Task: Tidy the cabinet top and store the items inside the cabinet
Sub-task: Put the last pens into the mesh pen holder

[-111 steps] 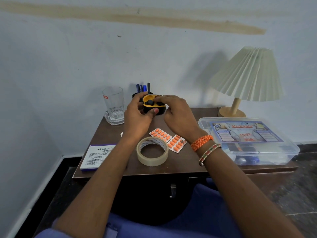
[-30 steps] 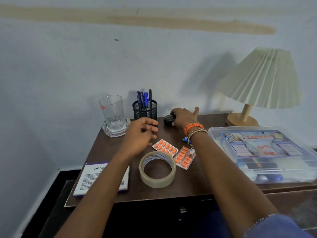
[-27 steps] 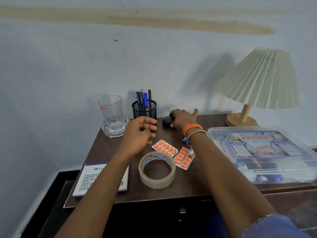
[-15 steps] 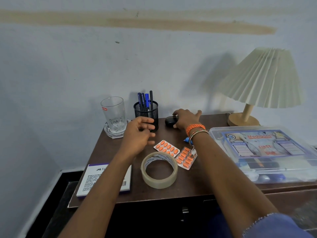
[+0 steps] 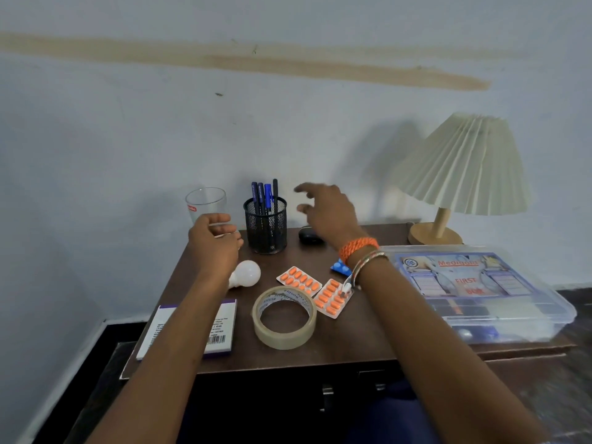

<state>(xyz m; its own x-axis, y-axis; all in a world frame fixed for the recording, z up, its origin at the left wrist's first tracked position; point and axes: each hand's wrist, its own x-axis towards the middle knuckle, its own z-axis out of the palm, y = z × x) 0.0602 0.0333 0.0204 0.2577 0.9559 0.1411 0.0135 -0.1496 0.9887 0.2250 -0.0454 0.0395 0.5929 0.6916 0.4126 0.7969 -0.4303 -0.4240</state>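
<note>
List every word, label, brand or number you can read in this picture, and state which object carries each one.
"Medigold" in red, on the lid label of the clear plastic first-aid box.
"FIRST" in red, same lid label; the word beneath is blurred.
Red label on the clear drinking glass: too small to read.
Print inside the roll of clear brown tape: unreadable.
Barcode and text on the white purple-edged box: too small.
Dark blue pens: print illegible.

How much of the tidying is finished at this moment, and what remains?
Done: the black earbud case lies closed on the brown cabinet top. In hand: nothing; the left hand and right hand hover empty. Left: the tape roll, orange pill strips, white bulb, white box, pen holder and clear first-aid box.
</note>
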